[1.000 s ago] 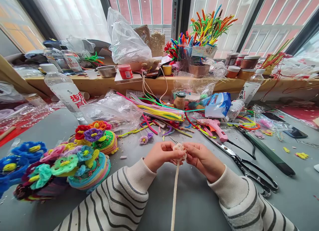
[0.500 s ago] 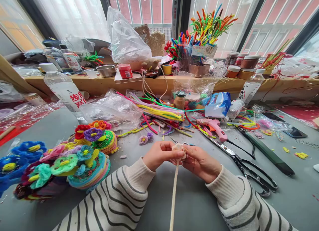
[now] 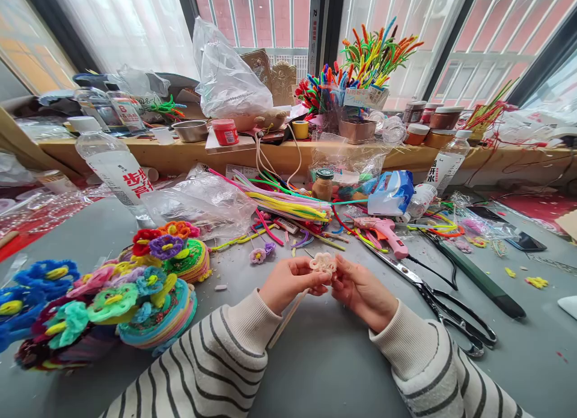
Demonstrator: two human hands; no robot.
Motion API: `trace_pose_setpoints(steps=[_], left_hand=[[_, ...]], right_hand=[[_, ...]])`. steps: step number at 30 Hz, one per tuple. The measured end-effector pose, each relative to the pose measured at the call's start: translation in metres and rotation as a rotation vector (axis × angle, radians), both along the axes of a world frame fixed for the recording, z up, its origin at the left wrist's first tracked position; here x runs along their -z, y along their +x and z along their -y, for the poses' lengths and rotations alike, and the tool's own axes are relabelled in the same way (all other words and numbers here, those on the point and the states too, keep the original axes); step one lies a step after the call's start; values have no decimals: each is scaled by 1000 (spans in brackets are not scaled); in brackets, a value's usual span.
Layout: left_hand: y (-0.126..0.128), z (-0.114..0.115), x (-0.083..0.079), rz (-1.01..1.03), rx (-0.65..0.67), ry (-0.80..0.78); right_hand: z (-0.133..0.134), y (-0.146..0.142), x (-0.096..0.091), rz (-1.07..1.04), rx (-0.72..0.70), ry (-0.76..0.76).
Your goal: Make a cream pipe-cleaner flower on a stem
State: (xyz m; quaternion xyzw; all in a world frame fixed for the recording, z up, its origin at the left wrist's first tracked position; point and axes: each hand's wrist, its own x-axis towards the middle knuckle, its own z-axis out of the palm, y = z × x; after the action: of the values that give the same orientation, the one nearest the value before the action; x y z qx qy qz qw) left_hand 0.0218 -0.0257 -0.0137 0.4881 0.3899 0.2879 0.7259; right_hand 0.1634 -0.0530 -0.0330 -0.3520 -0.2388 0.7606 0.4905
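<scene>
A small cream pipe-cleaner flower (image 3: 323,262) is held up between both hands over the grey table. My left hand (image 3: 295,281) pinches its left and lower edge between thumb and fingers. My right hand (image 3: 363,289) grips the right edge with the thumb and fingertips. The flower's long cream tail (image 3: 288,319) slants down from under my left hand toward the left sleeve. Just beyond the hands lie a small pink flower (image 3: 257,256) and a purple one (image 3: 269,248).
Finished pipe-cleaner flower pots (image 3: 157,310) stand at the left. To the right lie large black-handled scissors (image 3: 444,304), a pink glue gun (image 3: 385,233) and a dark green tool (image 3: 487,283). Behind are a pipe-cleaner bundle (image 3: 288,205), a jar (image 3: 323,185) and a water bottle (image 3: 112,166).
The flower has been turned in my fingers, so its petals show more openly. Its tail has swung from straight down toward me over to the left, partly behind my left hand.
</scene>
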Motion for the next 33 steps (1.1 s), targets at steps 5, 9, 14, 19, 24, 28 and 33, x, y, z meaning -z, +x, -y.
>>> trace_pose_setpoints(steps=[5, 9, 14, 19, 24, 28, 33], left_hand=[[0, 1, 0, -4, -4, 29], [0, 3, -2, -10, 67, 12], [0, 2, -2, -20, 15, -27], [-1, 1, 1, -116, 36, 92], [-1, -1, 3, -92, -122, 58], [-1, -3, 3, 38, -299, -20], [0, -2, 2, 79, -319, -28]], right_hand=[[0, 1, 0, 46, 4, 35], [-3, 1, 0, 28, 40, 42], [-7, 5, 2, -22, 87, 49], [-9, 8, 0, -69, 158, 27], [-7, 5, -1, 33, 231, 48], [-4, -4, 3, 385, 39, 241], [2, -14, 5, 595, -172, 425]])
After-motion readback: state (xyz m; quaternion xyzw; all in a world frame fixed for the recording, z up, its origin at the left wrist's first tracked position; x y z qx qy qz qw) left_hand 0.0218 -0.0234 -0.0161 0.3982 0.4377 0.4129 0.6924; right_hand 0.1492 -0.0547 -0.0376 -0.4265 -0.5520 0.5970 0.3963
